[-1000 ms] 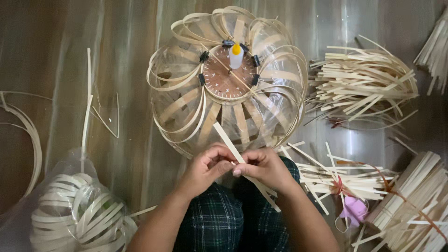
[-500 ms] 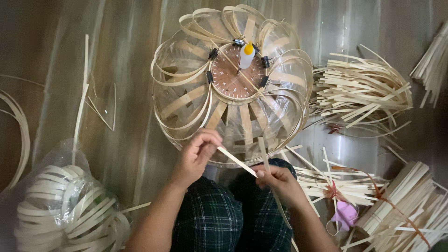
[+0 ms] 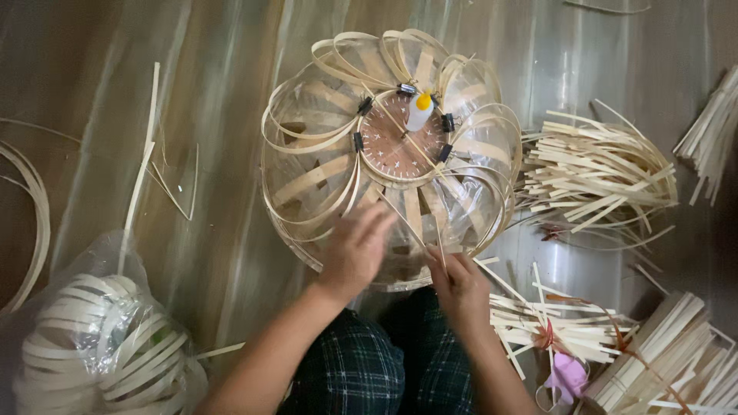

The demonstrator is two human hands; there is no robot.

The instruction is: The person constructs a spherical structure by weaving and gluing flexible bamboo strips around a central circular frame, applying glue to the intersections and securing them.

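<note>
The bamboo lantern frame [image 3: 392, 154], a round cage of looped strips about a brown disc [image 3: 400, 142], lies on the floor [image 3: 215, 115] just ahead of the person's knees. A second ago both hands sat together below it, working one flat bamboo strip between them; half a second ago they had parted along that strip. Now they are up at the frame's near rim. The left hand [image 3: 355, 250] lies over the lower loops, its fingers spread and loose, gripping nothing that shows. The right hand [image 3: 459, 286] pinches a thin bamboo strip [image 3: 440, 238] that rises into the frame's lower edge. So the strip has gone from being prepared in the lap to being set into the weave, as far as one can judge.

On the disc stand a small white bottle with a yellow cap [image 3: 420, 111] and black binder clips [image 3: 358, 141] at its rim. Loose strip bundles [image 3: 596, 173] lie right; a plastic bag of coiled strips [image 3: 92, 346] lies left.
</note>
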